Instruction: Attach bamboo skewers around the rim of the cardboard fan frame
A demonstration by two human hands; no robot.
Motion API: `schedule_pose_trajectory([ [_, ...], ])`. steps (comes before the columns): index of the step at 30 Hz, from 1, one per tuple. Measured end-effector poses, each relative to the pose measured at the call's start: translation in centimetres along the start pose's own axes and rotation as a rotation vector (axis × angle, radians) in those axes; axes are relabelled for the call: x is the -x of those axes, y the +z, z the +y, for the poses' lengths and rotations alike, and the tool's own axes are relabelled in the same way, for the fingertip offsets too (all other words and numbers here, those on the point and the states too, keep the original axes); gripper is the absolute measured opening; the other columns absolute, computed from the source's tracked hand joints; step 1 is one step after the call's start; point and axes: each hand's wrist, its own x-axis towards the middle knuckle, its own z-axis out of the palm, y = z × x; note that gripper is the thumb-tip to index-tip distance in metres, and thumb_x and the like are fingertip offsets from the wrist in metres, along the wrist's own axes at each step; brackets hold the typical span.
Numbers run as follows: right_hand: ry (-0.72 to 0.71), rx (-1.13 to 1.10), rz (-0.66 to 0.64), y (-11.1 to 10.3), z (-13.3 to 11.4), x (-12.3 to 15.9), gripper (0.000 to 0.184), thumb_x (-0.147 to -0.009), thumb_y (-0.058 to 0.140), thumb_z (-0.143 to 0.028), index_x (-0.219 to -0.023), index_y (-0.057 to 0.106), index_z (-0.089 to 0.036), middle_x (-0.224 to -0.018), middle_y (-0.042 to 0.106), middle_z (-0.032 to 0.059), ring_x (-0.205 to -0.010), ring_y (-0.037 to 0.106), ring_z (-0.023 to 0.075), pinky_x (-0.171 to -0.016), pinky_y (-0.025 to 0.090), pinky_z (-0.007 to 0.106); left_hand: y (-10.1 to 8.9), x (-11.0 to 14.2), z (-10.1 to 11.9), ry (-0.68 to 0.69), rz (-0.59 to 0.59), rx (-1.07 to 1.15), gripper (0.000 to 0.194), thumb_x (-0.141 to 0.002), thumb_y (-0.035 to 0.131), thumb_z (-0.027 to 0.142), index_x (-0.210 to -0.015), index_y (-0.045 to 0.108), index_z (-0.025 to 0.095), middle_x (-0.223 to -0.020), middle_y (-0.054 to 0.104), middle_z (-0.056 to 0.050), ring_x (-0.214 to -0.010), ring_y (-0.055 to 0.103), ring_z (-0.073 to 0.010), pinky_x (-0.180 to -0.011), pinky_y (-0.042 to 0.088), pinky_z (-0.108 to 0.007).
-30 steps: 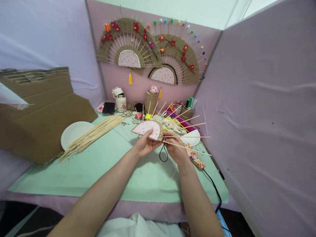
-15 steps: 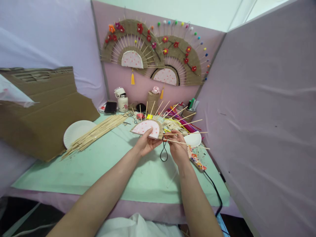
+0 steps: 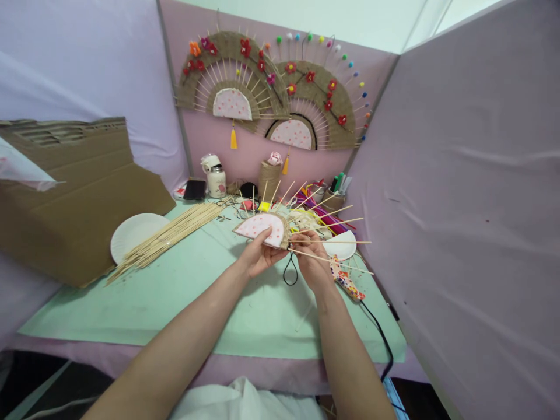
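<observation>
My left hand (image 3: 261, 254) grips a half-round fan base (image 3: 259, 227), thumb on its white, pink-spotted face and fingers underneath. Twine wraps the curved rim, and several thin wooden sticks (image 3: 336, 222) fan out from it. A black cord loop (image 3: 290, 273) hangs from the lower right corner. There, my right hand (image 3: 311, 256) is closed, its fingertips pinched round the base of a stick close to the rim. Exactly what lies between those fingertips is partly hidden. Just right of this hand lies a hot glue gun (image 3: 347, 284) with a flower pattern.
A bundle of sticks (image 3: 168, 236) rests over a white paper plate (image 3: 125, 233) on the left. Large cardboard (image 3: 83, 204) leans behind it. A bottle (image 3: 216, 182), a phone (image 3: 195, 189), a twine roll (image 3: 270, 175) and a pen holder (image 3: 335, 200) line the back. Two decorated fans (image 3: 341, 137) hang behind.
The fan base and both hands stay in almost the same place. The sticks tilted up slightly and came back down, and the right fingers shifted a little at the rim. The view swayed slightly.
</observation>
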Motion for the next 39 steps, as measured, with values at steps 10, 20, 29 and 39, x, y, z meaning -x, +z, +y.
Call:
schedule_pose_trajectory([
  [10,0.015,-0.02,0.016,0.2,-0.1,0.0,0.039,-0.06,0.064,-0.011,-0.094,0.049,-0.024,-0.081,0.064,-0.003,-0.069,0.057,0.0115,-0.068,0.045,0.026,0.0,0.1,0.1,0.01,0.021,-0.005,0.034,-0.087,0.05,0.031,-0.11,0.056,0.007,-0.079,0.071,-0.012,-0.07,0.069,-0.0178,-0.07,0.057,-0.029],
  [20,0.033,0.044,0.089,-0.7,1.1,-0.6,0.039,-0.056,0.064,-0.01,-0.091,0.054,-0.024,-0.093,0.065,-0.0008,-0.085,0.059,0.0143,-0.074,0.047,0.027,0.1,0.1,0.3,0.057,0.016,0.032,0.03,-0.088,0.048,0.03,-0.108,0.056,0.008,-0.079,0.071,-0.01,-0.067,0.069,-0.016,-0.066,0.057,-0.027],
  [29,0.259,0.17,0.037,-0.5,1.1,0.2,0.028,-0.065,0.068,-0.021,-0.092,0.061,-0.023,-0.084,0.067,-0.0015,-0.079,0.062,0.0124,-0.074,0.045,0.025,0.0,0.2,0.9,0.066,-0.006,0.049,0.031,-0.09,0.044,0.029,-0.11,0.055,0.008,-0.077,0.071,-0.011,-0.067,0.069,-0.0166,-0.067,0.057,-0.026],
  [39,0.259,0.193,0.03,-1.5,1.2,-0.3,0.026,-0.065,0.074,-0.037,-0.073,0.061,-0.016,-0.049,0.047,-0.0062,-0.043,0.036,0.0047,-0.043,0.027,0.019,-0.1,0.6,1.4,-0.007,-0.042,0.028,0.04,-0.09,0.043,0.034,-0.114,0.054,0.004,-0.081,0.071,-0.014,-0.07,0.069,-0.0187,-0.069,0.057,-0.028],
])
